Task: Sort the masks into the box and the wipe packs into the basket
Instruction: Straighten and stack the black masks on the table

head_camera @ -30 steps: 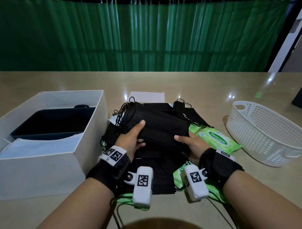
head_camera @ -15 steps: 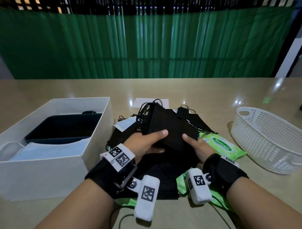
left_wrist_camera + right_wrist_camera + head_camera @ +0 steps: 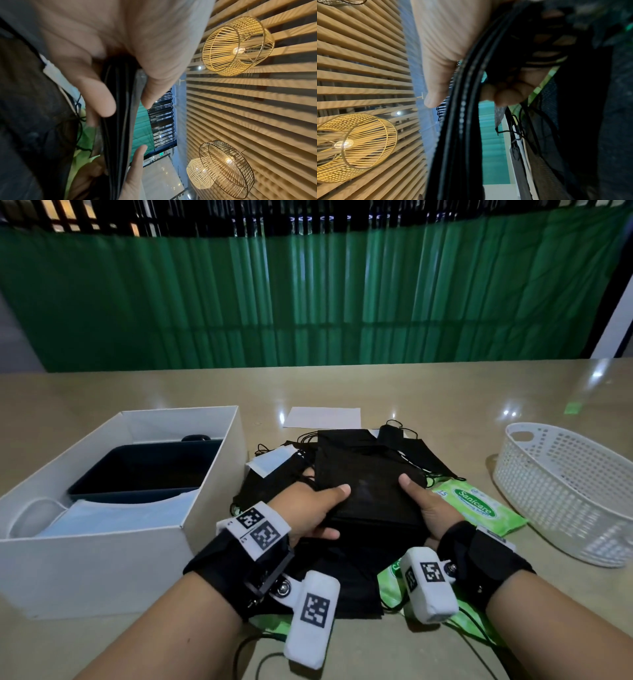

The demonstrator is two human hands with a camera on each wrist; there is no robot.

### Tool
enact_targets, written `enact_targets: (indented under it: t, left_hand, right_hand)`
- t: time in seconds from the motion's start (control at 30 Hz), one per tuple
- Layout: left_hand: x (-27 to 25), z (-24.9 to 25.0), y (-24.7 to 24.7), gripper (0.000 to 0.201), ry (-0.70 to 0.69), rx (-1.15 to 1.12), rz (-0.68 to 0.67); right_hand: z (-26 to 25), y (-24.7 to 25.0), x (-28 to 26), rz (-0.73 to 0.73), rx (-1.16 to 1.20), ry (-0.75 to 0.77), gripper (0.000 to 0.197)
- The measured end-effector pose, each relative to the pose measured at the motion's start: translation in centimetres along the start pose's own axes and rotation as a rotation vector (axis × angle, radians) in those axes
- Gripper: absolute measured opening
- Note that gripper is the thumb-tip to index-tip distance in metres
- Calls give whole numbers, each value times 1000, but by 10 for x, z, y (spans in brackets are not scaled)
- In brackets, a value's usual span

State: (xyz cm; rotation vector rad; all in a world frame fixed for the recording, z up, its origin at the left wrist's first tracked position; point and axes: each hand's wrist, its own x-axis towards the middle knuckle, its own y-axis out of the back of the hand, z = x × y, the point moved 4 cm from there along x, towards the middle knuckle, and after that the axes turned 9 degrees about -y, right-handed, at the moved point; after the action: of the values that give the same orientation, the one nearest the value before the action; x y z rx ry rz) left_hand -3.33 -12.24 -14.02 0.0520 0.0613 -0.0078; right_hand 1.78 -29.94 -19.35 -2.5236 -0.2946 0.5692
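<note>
A stack of black masks (image 3: 363, 477) is held just above the pile at the table's middle. My left hand (image 3: 315, 508) pinches its near left corner, thumb on top, and my right hand (image 3: 424, 501) pinches its near right corner. The left wrist view shows the stack's layered edge (image 3: 116, 121) between thumb and fingers; the right wrist view shows that edge (image 3: 462, 121) too. More black masks (image 3: 342, 580) lie underneath. A green wipe pack (image 3: 479, 508) lies to the right, another (image 3: 394, 580) partly under the masks. The white box (image 3: 102, 559) stands left, the white basket (image 3: 565, 491) right.
Inside the box sit a dark blue tray (image 3: 144, 470) and light blue masks (image 3: 113, 511). A light blue mask (image 3: 274, 460) pokes out at the pile's left edge. A white paper sheet (image 3: 323, 417) lies behind the pile. A green curtain (image 3: 308, 302) hangs beyond the table.
Both hands turned the black mask stack from lying crosswise to pointing away from me and squared it up. My head has tilted up, so the table sits lower in view.
</note>
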Motion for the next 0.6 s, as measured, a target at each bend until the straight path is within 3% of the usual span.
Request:
enact_targets:
  t: [0.13,0.2,0.33,0.5,0.6]
  left_hand:
    - [5,3,3,18,-9,-46,34]
    - [10,13,15,4,-89,-29,80]
    - [15,35,42,31,-245,97,209]
    - [10,49,33,29,-276,-49,103]
    - [9,52,27,17,-242,-223,107]
  right_hand:
    - [1,-1,0,-4,-17,15,30]
    - [0,1,0,18,-53,48,26]
    - [-5,2,-2,48,-83,92,20]
    - [-10,2,-5,51,6,124,36]
    - [-11,-1,-8,45,43,136,46]
